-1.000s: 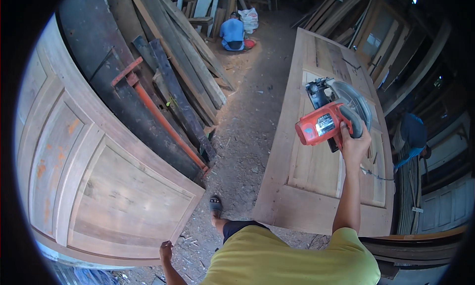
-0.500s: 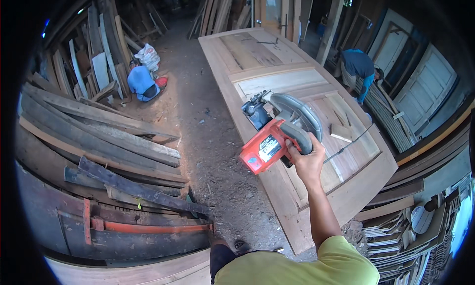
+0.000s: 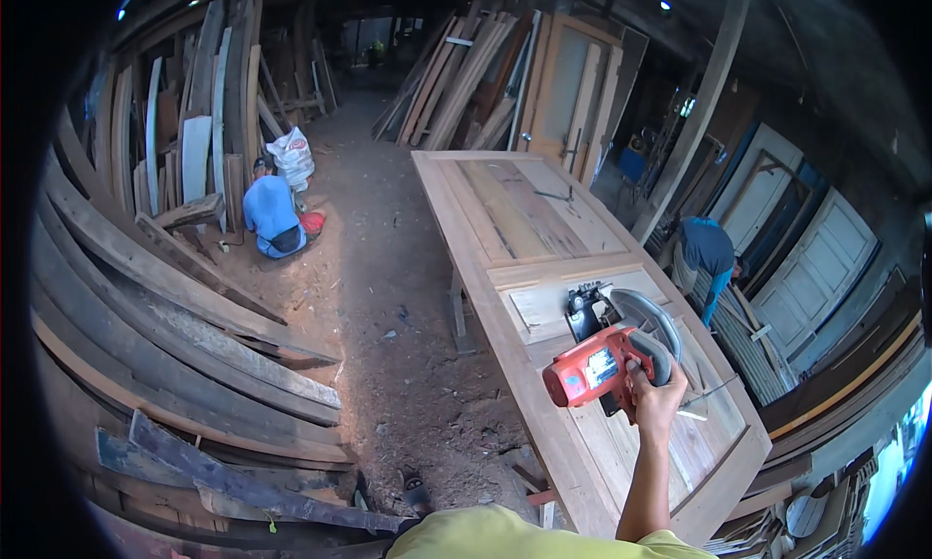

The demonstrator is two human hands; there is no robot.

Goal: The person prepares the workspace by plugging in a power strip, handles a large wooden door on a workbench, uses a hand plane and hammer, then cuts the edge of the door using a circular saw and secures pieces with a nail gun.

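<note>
My right hand (image 3: 659,398) is wrapped round the rear handle of a red circular saw (image 3: 587,365) with a dark motor end and a grey blade guard. The saw is over a large panelled wooden door (image 3: 497,231) that lies flat, raised off the ground on supports. Whether the saw touches the door's surface I cannot tell. A wood offcut lying on the panels near the saw is mostly hidden behind my hand and the saw. My left hand is out of view.
Stacked planks (image 3: 175,336) line the left side. A person in blue (image 3: 274,214) crouches by a white sack (image 3: 291,159). Another person (image 3: 707,248) bends beyond the door at right. Leaning boards (image 3: 456,74) and a post (image 3: 699,113) stand farther back.
The view has tilted up, so more of the far workshop shows. My right hand still grips the saw, which now appears farther right and lower in the picture.
</note>
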